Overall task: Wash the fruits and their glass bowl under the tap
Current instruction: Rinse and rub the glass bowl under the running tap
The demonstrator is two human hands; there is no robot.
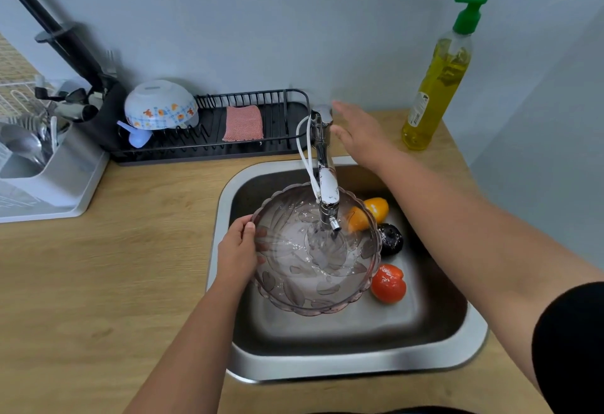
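The left hand [238,251] is gripping the glass bowl [315,250] by its left rim, thumb over the scalloped edge and fingers curled round the wall, holding it over the sink [359,364] under the tap [325,178]. Water is running from the spout into the bowl's middle and pooling there. The right hand [358,134] is hovering with fingers spread and relaxed just beside the tap's top at the sink's back edge, holding nothing — whether it is touching the lever cannot be told.

Three fruits are lying in the sink along the bowl's right side: an orange fruit [371,212] toward the back, partly seen through the glass, a dark plum [390,238] just in front of it, and a red-orange fruit [389,284] nearest the front.

On the counter [114,266], a soap bottle [439,76] with a green pump is standing at the back right corner — a black dish rack [228,142] is sitting along the back edge, carrying an upturned patterned bowl [160,106] and a pink cloth [243,122]. A cutlery holder [39,158] is standing at the left edge
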